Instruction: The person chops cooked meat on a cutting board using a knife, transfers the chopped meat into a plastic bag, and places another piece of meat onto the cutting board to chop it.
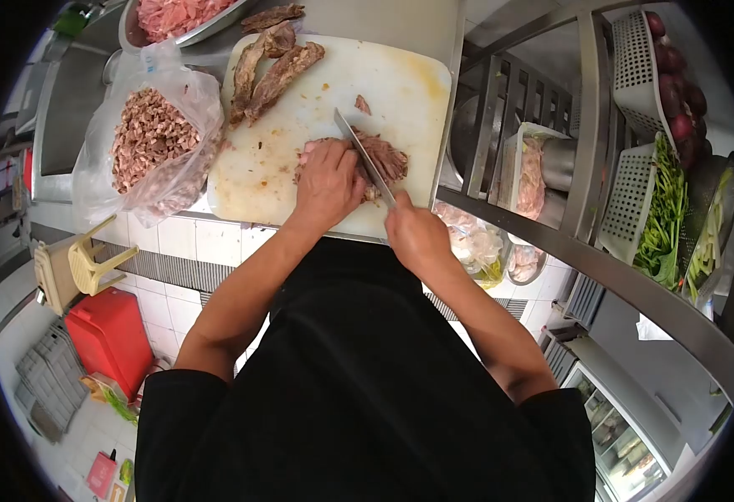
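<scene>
My right hand (415, 232) is closed round the handle of a knife (365, 157), whose blade points up and to the left over the cooked meat (390, 159). Just left of the blade, my left hand (330, 180) presses on the meat with its fingers drawn together. Sliced pieces lie right of the blade on the white cutting board (250, 184). Long strips of cooked meat (287, 77) rest at the board's upper left, and a small scrap (362, 105) lies above the knife. A plastic bag (208, 105) of diced meat (153, 134) stands left of the board.
A metal bowl of pink meat (174, 18) is at the upper left. Right of the board, a metal rack (589, 125) holds a container of meat (530, 176) and baskets with green vegetables (662, 222). A red bin (109, 341) stands on the floor at the lower left.
</scene>
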